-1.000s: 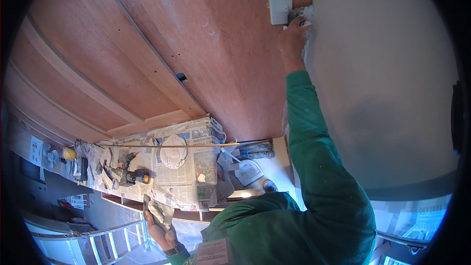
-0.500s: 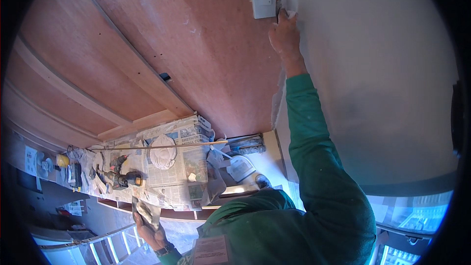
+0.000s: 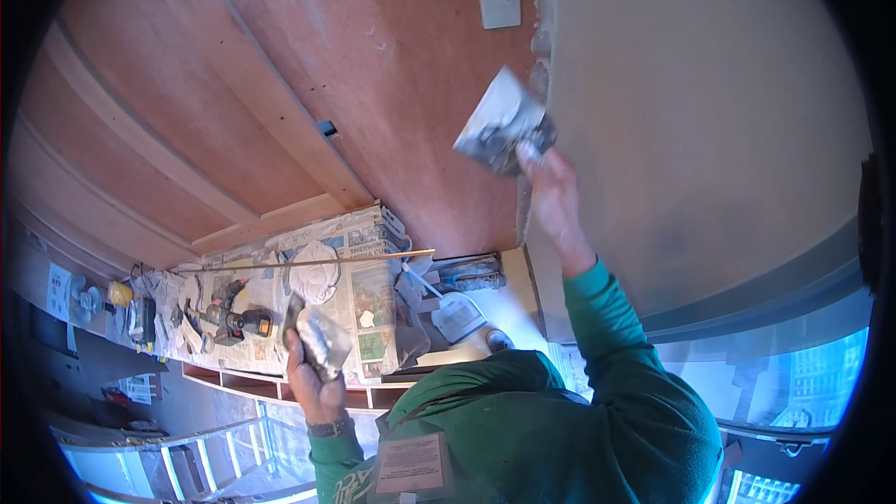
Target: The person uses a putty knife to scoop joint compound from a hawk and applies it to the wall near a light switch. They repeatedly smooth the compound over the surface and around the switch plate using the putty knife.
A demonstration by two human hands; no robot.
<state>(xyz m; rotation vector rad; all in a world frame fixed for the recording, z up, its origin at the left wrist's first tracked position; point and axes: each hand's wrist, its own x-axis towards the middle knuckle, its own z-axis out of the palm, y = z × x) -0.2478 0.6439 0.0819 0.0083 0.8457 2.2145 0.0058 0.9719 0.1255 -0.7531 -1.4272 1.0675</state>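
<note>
1. Gripping a broad scraper (image 3: 495, 135) before a reddish wood panel (image 3: 411, 93), a person in a green sweatshirt (image 3: 560, 439) has the right hand (image 3: 553, 201) closed around its dark handle end, beyond the far right corner of a newspaper-covered desk (image 3: 245, 383).
2. The scraper's long axis slants from the fingers up to the left; its wide blade edge faces upper left, smeared with white paste.
3. Held near the desk's front edge, a flat plate (image 3: 338, 334) loaded with white paste (image 3: 320, 341) sits in the left hand (image 3: 319, 397), fingers curled about it, its dark narrow end pointing up and away.
4. Print and pictures cover the newspaper (image 3: 378, 289), larger headline letters lying toward the far right corner; the chest badge (image 3: 411, 465) bears lines too small to read, and it partly hides pale lettering on the sweatshirt.
5. Blur softens the scraper and right hand; whether the blade touches the panel cannot be told. Fingers and paste mask much of the plate.
6. A drill (image 3: 238, 322) lies mid-desk; a white bundle (image 3: 315, 273), its material unclear, sits toward the far edge, crossed by a thin rod (image 3: 387, 256) reaching past the right end.
</note>
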